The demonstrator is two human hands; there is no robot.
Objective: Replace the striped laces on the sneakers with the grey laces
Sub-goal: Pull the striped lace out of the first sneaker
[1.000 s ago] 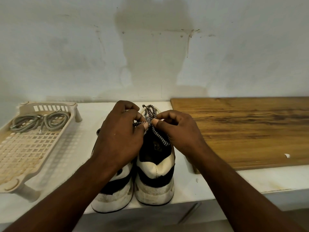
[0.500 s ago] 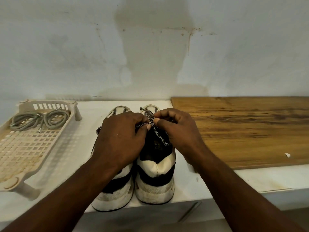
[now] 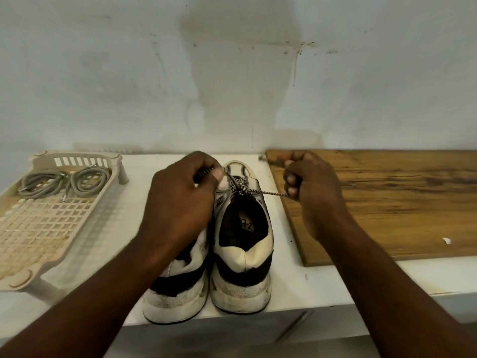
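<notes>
Two white and black sneakers stand heel-first toward me at the counter's front edge, the right sneaker [image 3: 242, 254] in full view and the left sneaker [image 3: 178, 293] partly under my left arm. A black-and-white striped lace [image 3: 238, 187] crosses the right sneaker's tongue. My left hand [image 3: 180, 202] pinches one end of it above the left sneaker. My right hand [image 3: 309, 187] grips the other end, which runs taut to the right over the wooden board. Two coiled grey laces [image 3: 64, 180] lie in the beige tray.
The beige plastic grid tray [image 3: 38, 228] stands on short legs at the left. A wooden board [image 3: 387, 202] covers the counter at the right, with a small white scrap [image 3: 446, 240] on it. The white counter [image 3: 322, 285] ends just before me; a stained wall rises behind.
My hands have moved apart from the knot over the right sneaker. The right hand drew a lace end out to the right, and the bow has come loose.
</notes>
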